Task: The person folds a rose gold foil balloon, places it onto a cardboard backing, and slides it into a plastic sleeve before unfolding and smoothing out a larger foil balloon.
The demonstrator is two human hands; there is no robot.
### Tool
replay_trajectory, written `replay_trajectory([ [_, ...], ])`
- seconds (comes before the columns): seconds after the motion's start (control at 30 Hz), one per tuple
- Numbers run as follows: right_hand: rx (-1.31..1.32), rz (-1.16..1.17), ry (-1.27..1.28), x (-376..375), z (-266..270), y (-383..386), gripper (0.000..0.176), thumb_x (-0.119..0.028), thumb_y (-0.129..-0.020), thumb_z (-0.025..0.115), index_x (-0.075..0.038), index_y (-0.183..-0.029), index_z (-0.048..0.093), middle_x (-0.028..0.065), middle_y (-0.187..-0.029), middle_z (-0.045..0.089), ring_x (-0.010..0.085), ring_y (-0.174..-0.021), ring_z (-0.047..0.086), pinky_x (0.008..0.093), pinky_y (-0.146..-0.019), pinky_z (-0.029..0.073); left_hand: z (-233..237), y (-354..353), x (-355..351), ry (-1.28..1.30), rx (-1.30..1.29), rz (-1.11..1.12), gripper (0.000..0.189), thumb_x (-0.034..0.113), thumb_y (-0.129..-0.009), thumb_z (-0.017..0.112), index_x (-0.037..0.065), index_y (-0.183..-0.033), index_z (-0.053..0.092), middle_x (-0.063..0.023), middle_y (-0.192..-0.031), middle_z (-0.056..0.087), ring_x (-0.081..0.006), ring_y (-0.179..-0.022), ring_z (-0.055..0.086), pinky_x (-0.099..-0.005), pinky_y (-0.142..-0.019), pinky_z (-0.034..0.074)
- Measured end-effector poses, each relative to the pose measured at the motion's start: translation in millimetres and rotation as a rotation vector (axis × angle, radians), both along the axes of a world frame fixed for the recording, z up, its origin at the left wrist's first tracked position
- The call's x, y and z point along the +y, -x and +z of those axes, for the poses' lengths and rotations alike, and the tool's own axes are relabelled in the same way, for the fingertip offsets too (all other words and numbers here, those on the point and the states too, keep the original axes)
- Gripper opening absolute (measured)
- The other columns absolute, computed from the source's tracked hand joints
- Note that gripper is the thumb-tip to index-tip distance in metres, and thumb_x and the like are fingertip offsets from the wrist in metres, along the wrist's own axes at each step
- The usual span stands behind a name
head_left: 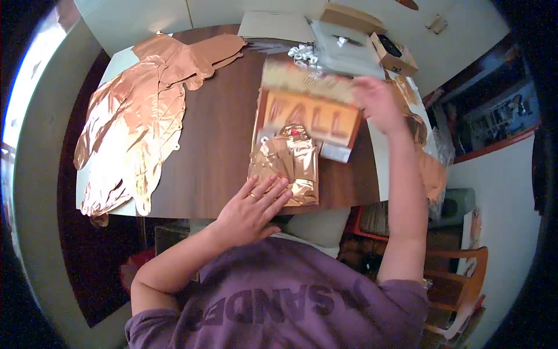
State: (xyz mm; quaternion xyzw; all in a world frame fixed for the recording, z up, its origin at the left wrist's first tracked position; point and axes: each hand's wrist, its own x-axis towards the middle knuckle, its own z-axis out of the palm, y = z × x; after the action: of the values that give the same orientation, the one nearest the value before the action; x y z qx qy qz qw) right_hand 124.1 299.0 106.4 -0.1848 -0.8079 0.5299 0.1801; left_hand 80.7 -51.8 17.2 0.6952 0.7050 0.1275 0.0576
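My left hand (251,205) lies flat, fingers stretched out, on the lower edge of a folded copper-coloured foil balloon (305,160). Part of that balloon has a duller tan side facing up, with small white tabs near its top left. My right hand (381,104) is closed on the upper right edge of a printed cardboard sheet (314,110), orange and brown with large lettering. Motion blurs this sheet, and it tilts over the far part of the folded balloon. Whether more foil lies under the sheet is hidden.
Large flat foil balloons (139,116) cover the left of the brown table (212,128). White ring-shaped pieces (303,55) lie at the back, beside a clear plastic bag (346,49) and a small open box (394,55). More copper foil (431,174) hangs at the right edge, near a wooden chair (465,285).
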Motion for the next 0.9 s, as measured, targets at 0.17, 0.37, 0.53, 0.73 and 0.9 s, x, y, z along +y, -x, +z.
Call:
replay_trajectory([
  [0.17,0.119,0.055,0.256,23.9,42.1,-35.3,0.028,-0.021,-0.091,0.067,-0.008,-0.114,0.06,-0.0011,-0.09,0.068,0.0051,-0.067,0.061,0.0188,-0.049,0.045,8.4,-0.1,-4.3,-0.127,-0.026,0.034,0.083,0.047,-0.082,0.068,0.007,-0.147,0.036,-0.0152,-0.153,0.035,-0.035,-0.142,0.031,-0.0522,-0.115,0.023],
  [0.37,-0.44,0.22,0.154,-61.6,-21.2,-39.7,0.021,-0.019,-0.09,0.066,-0.007,-0.107,0.063,0.0026,-0.081,0.07,0.0119,-0.064,0.064,0.0277,-0.05,0.05,-34.0,-2.8,-57.9,-0.956,0.048,0.038,0.053,0.046,-0.079,0.07,0.013,-0.118,0.06,-0.0071,-0.122,0.057,-0.0271,-0.113,0.051,-0.0454,-0.094,0.039],
  [0.53,-0.482,0.155,-0.484,-92.1,-46.0,-33.9,0.024,-0.017,-0.084,0.068,-0.003,-0.103,0.063,0.0145,-0.089,0.07,0.0344,-0.078,0.067,0.0428,-0.07,0.055,27.4,14.2,-45.2,-0.48,-0.014,0.131,0.055,0.046,-0.08,0.068,0.012,-0.123,0.06,-0.0114,-0.126,0.055,-0.0314,-0.118,0.05,-0.0502,-0.099,0.037],
  [0.73,-0.329,0.016,-0.598,-83.6,-58.6,-25.5,0.04,-0.016,-0.078,0.075,0.001,-0.111,0.059,0.0173,-0.101,0.068,0.0302,-0.088,0.067,0.0391,-0.075,0.054,6.0,53.6,12.3,-0.192,-0.02,0.031,0.064,0.046,-0.084,0.064,0.008,-0.134,0.053,-0.019,-0.141,0.046,-0.0412,-0.133,0.04,-0.0573,-0.112,0.029],
  [0.9,-0.421,-0.055,0.237,-46.7,-58.9,18.0,0.038,-0.018,-0.081,0.076,0.001,-0.109,0.059,0.008,-0.091,0.069,0.014,-0.075,0.067,0.0259,-0.065,0.052,12.7,66.6,24.2,-0.179,-0.075,-0.076,0.065,0.046,-0.083,0.065,0.008,-0.134,0.054,-0.0185,-0.142,0.047,-0.039,-0.133,0.042,-0.0537,-0.11,0.032],
])
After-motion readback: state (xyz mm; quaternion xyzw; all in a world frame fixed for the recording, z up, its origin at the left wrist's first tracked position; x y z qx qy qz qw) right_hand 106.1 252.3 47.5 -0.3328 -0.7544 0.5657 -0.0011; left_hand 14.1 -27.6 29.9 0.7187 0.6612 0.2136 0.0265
